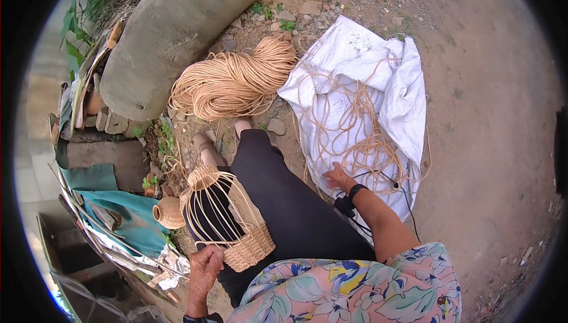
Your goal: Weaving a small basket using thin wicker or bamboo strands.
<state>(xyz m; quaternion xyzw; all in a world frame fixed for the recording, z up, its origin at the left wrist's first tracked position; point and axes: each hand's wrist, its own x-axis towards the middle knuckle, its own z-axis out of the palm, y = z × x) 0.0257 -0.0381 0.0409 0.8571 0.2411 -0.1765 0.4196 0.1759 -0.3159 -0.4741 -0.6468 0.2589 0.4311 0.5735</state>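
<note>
A half-woven basket (pixel 251 246) lies across my dark-trousered lap, its bare curved ribs showing between a woven band and a narrow woven neck. My left hand (pixel 205 265) is closed at the near left edge of this basket, its fingers curled by the rib ends. Out to the right, my right hand (pixel 338 177) reaches over a white woven sack (pixel 349 45), fingers apart, and I see nothing held in it. Loose tan cord (pixel 364 119) tangles over the sack beside that hand. Whether a strand touches its fingers is too small to tell.
A thick coil of tan cord (pixel 236 80) lies beyond my feet. Left of my lap stands a small woven vase-shaped piece (pixel 169 213). A large curved concrete slab (pixel 177 33) leans at the far left, above a teal cloth (pixel 133 216). A black cable (pixel 408 204) hangs near my right forearm.
</note>
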